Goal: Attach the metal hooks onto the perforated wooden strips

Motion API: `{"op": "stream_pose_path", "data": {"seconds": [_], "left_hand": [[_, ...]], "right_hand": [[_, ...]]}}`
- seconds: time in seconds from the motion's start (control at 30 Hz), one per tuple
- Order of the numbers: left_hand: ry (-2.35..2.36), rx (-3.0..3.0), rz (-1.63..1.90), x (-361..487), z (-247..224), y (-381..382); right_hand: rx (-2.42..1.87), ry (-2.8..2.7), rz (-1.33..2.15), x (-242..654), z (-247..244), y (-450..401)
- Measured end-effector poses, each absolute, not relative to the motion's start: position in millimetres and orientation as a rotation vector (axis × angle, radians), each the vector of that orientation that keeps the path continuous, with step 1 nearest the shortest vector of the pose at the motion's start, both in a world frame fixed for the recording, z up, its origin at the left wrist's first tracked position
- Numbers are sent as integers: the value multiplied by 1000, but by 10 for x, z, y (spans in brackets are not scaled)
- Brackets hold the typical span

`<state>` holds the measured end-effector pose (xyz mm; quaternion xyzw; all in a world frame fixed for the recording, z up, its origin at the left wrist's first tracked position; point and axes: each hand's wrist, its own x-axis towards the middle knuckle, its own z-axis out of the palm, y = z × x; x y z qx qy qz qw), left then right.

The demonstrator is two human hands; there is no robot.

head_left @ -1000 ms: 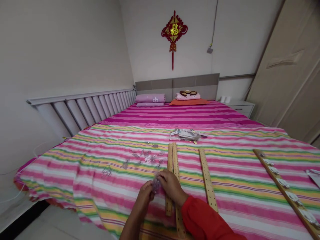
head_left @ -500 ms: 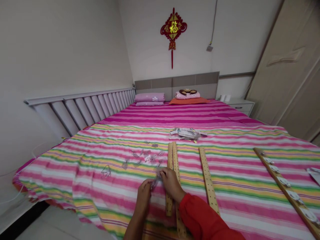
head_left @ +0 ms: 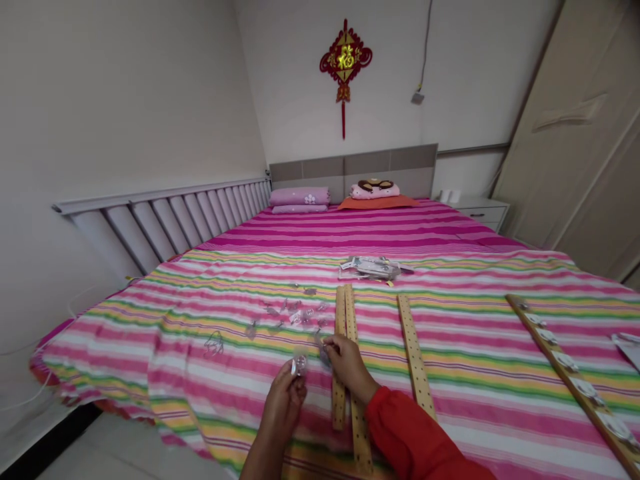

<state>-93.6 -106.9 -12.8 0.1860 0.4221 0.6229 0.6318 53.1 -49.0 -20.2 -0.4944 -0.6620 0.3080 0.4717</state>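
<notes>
At the lower centre of the frame, the person's left hand (head_left: 286, 395) pinches a small shiny packet (head_left: 299, 365) between thumb and fingers, the other fingers curled loosely below. Just to the right, the right hand (head_left: 347, 363), below a red sleeve (head_left: 417, 433), has its thumb and fingertips pressed together on a clear bag (head_left: 323, 353); what the bag holds is too small to tell. The hands are apart.

Small clear packets (head_left: 295, 317) lie scattered above the hands on the striped sheet (head_left: 240, 393), and a thin dark tangle (head_left: 214, 343) lies to their left. Two perforated strips (head_left: 340, 393) run down the centre, partly behind the right hand and sleeve, with a third strip (head_left: 416, 360) to the right. Near the right edge, a wooden strip (head_left: 560, 373) bears a row of white round pieces (head_left: 565, 361). A larger clear package (head_left: 375, 268) rests above centre.
</notes>
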Motion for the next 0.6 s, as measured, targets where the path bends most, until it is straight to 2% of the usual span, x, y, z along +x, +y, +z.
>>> {"op": "stream_pose_path", "data": {"seconds": [0.23,0.6], "left_hand": [[1232,799,1384,-773,-177,-1168],[1219,1073,1388,-492,102,-1359]], "right_hand": [[-1264,-1575,784,718,-183,-534],[-1151,-1328,979,1197,166,-1108]]}}
